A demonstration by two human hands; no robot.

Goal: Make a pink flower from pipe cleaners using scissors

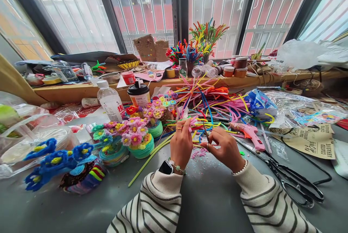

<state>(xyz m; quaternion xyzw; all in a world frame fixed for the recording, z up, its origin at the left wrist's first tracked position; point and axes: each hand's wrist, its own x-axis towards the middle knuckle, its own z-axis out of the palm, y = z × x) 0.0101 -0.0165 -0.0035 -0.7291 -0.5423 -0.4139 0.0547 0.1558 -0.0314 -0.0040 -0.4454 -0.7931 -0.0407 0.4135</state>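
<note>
"two hands work close together over the grey tabletop (209,200). where do we have the pink piece?"

"at the tips of our left hand (181,144). thumb and fingers are pinched together on the fuzzy pink piece (194,120), and some of it pokes out past the fingertips, towards the right."

"and our right hand (225,148)?"

"we have its fingers closed around the small scissors (206,131), which point up and away from us, just beside the pink piece. the blades look thin and dark from here, so we can't fairly say whether they touch it."

"what edges do we have around us?"

"beyond the fingers, the heap of fuzzy stems (212,102) comes up near the knuckles. on the left, flower pots (141,149) stand in a cluster, with yellow-green stems (161,147) slanting between them and the left hand. on the right, a pink glue gun (249,135) lies near the right hand, and big black-handled scissors (296,184) lie beside the sleeve."

"and room to move?"

"mostly on our side: past the scattered pink trimmings (199,153), tabletop runs between both forearms."
</note>
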